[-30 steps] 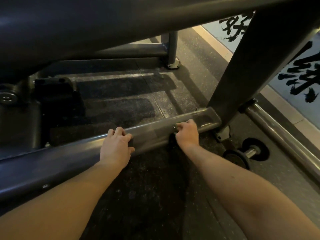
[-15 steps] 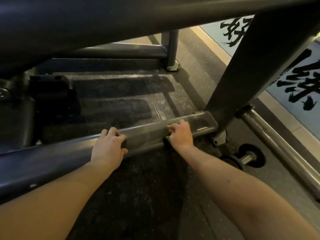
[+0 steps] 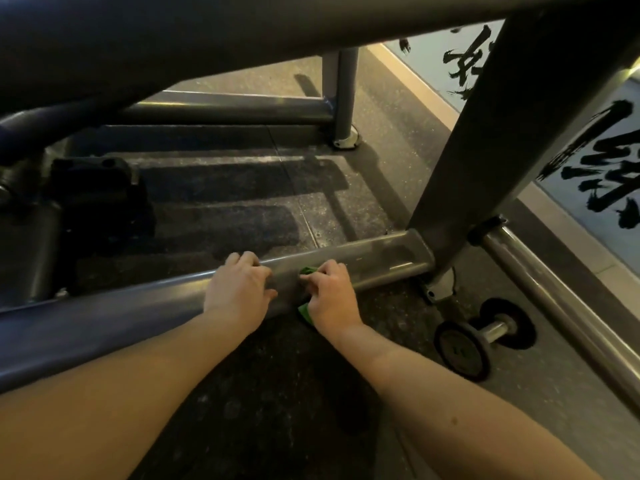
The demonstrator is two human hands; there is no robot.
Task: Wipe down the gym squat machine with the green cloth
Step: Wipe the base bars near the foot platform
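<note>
The squat machine's low grey base bar runs across the floor from lower left to a slanted upright post at the right. My right hand presses the green cloth against the bar; only small green edges show above and below the fingers. My left hand grips the same bar just to the left, fingers curled over its top, a small gap between the two hands. A thick dark beam of the machine crosses overhead.
A small dumbbell lies on the rubber floor right of my right arm. A chrome rail runs diagonally at the right. A second frame bar and foot stand farther back. Painted lettering covers the floor at far right.
My right hand with the cloth has slid left along the bar, closing the gap to my left hand. More green cloth shows now. The left hand keeps its grip.
</note>
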